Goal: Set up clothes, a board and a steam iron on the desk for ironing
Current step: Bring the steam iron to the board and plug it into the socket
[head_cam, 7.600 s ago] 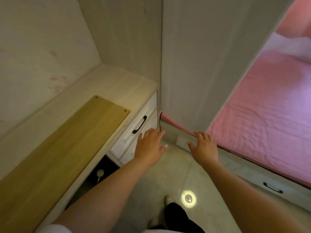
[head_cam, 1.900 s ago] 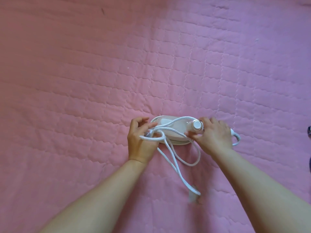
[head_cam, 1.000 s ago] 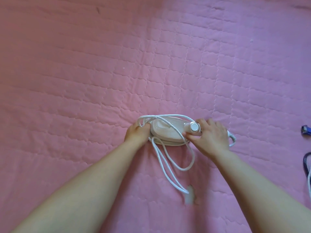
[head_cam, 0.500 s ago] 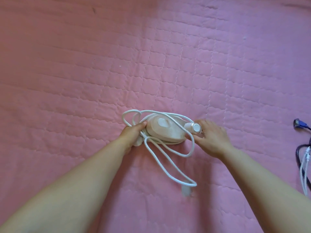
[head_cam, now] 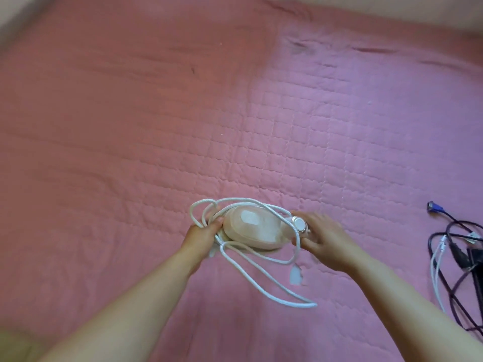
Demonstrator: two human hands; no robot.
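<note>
Since half a second earlier, steam iron (head_cam: 252, 227) appeared raised off pink quilt (head_cam: 339, 131) | left hand (head_cam: 201, 235) closed on its nose end and cord (head_cam: 261, 273) loops | right hand (head_cam: 322, 235) gripped the knob end | plug dangled loose | judged: pick-up under way, carry to desk pending.
</note>
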